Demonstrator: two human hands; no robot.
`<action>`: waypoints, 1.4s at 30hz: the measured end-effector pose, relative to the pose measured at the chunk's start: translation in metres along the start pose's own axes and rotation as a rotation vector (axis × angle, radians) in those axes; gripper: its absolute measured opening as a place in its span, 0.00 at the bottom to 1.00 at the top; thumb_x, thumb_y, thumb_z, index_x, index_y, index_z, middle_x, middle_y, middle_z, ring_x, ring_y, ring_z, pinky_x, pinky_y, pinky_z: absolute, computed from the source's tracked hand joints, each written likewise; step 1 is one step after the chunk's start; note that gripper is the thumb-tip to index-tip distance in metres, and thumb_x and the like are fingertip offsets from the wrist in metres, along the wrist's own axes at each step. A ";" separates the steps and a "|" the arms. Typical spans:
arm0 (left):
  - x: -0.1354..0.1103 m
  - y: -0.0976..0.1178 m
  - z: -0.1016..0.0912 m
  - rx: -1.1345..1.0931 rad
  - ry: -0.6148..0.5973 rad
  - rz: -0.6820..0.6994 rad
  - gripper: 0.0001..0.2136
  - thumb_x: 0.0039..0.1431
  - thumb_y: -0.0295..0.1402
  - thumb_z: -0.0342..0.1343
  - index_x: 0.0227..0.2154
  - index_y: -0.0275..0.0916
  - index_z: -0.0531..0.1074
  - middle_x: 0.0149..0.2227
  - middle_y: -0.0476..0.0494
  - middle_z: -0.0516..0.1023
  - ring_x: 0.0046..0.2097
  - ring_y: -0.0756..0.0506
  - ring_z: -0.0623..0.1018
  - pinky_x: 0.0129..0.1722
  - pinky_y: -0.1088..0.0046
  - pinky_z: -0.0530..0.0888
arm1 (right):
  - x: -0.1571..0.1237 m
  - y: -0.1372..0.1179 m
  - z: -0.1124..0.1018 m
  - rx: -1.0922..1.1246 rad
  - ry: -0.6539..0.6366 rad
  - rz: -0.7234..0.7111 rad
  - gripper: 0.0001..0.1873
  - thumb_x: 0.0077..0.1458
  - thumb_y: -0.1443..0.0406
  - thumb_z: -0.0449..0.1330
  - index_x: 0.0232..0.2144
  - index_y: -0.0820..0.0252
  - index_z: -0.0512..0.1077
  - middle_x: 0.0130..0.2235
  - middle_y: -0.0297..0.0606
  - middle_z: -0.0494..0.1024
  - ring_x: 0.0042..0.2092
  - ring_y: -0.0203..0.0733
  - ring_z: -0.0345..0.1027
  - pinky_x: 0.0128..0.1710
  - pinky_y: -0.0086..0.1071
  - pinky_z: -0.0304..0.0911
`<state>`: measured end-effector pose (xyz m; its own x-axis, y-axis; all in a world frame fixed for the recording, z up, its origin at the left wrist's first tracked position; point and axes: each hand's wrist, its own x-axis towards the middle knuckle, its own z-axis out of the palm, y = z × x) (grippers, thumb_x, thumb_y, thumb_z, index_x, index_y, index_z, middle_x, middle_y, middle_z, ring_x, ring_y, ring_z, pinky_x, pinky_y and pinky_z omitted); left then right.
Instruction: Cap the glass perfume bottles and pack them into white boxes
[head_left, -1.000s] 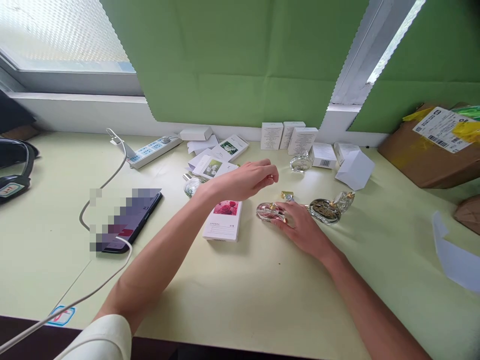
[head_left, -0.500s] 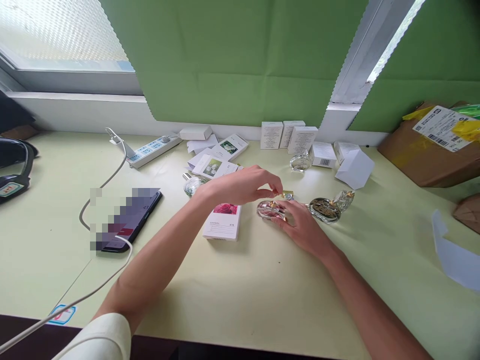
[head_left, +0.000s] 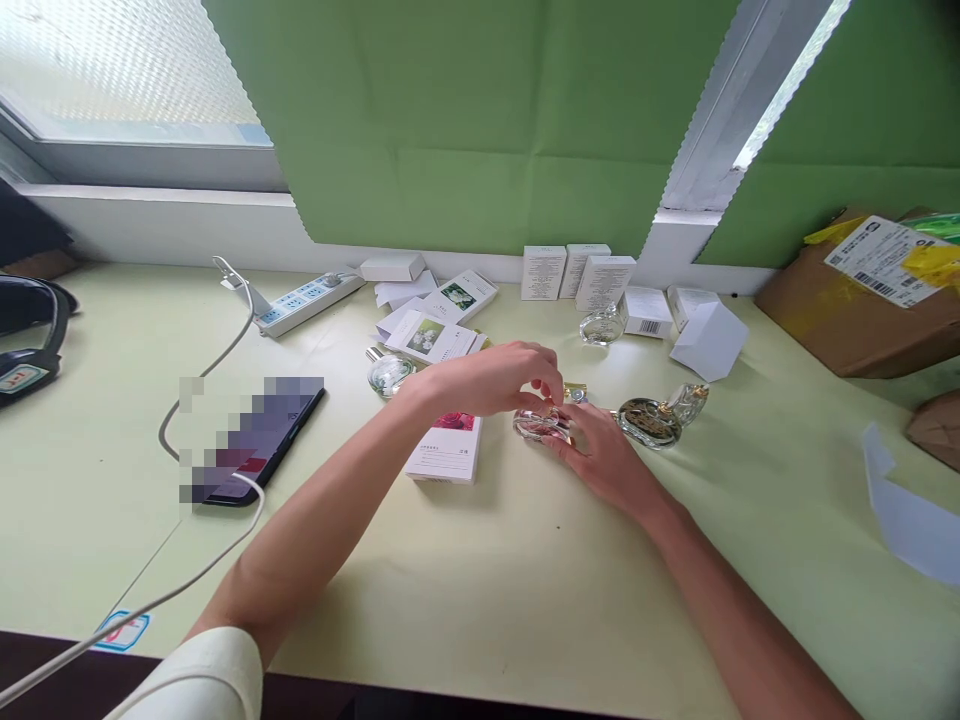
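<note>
A small clear glass perfume bottle (head_left: 537, 425) lies on the pale green table (head_left: 465, 590), just right of a white box with a pink rose picture (head_left: 446, 448). My right hand (head_left: 606, 455) holds this bottle from its right side, fingers curled on it. My left hand (head_left: 495, 378) hovers over the bottle's top with its fingertips pinched together at the neck; what they pinch is too small to name. A small gold cap (head_left: 575, 390) sits just behind the bottle.
Another glass bottle with dark gold contents (head_left: 649, 421) lies to the right. White perfume boxes (head_left: 577, 272) line the window sill side, with flower-printed boxes (head_left: 435, 335) and a round bottle (head_left: 388, 373) nearby. A phone (head_left: 259, 440), cable, power strip (head_left: 304, 302) and cardboard box (head_left: 862, 300) sit around.
My left hand came down from above the table and closed its fingertips at the top of the clear bottle. My right hand stayed on the bottle.
</note>
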<state>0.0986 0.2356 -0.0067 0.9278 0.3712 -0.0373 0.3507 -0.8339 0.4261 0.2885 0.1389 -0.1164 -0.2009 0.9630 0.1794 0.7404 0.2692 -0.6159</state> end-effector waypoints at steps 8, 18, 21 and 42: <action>-0.001 -0.002 0.000 -0.025 0.005 -0.013 0.11 0.66 0.35 0.51 0.45 0.43 0.77 0.43 0.45 0.75 0.40 0.49 0.74 0.35 0.75 0.66 | 0.000 0.003 0.002 0.018 0.011 -0.032 0.18 0.64 0.56 0.53 0.54 0.51 0.67 0.50 0.39 0.76 0.53 0.48 0.66 0.55 0.45 0.56; 0.006 -0.011 0.008 -0.124 -0.033 -0.040 0.14 0.67 0.39 0.48 0.43 0.41 0.77 0.43 0.42 0.76 0.36 0.50 0.74 0.34 0.75 0.67 | 0.001 0.005 0.003 0.025 0.030 -0.093 0.19 0.65 0.55 0.51 0.54 0.53 0.67 0.47 0.40 0.77 0.49 0.48 0.69 0.52 0.44 0.60; 0.007 -0.015 0.009 -0.157 -0.059 -0.058 0.15 0.67 0.40 0.47 0.41 0.41 0.77 0.44 0.43 0.76 0.37 0.50 0.75 0.34 0.75 0.67 | 0.000 0.004 0.002 0.032 0.039 -0.107 0.18 0.65 0.55 0.51 0.53 0.53 0.68 0.48 0.40 0.77 0.50 0.49 0.70 0.52 0.44 0.60; 0.007 -0.012 0.006 -0.237 -0.149 -0.212 0.15 0.66 0.44 0.48 0.47 0.45 0.73 0.45 0.48 0.78 0.41 0.49 0.75 0.33 0.77 0.66 | 0.000 0.006 0.006 0.030 0.030 -0.099 0.18 0.65 0.56 0.52 0.54 0.54 0.67 0.47 0.41 0.76 0.49 0.48 0.69 0.51 0.43 0.61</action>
<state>0.1016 0.2459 -0.0171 0.8520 0.4475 -0.2716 0.5146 -0.6205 0.5918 0.2889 0.1409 -0.1241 -0.2530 0.9310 0.2631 0.6982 0.3640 -0.6165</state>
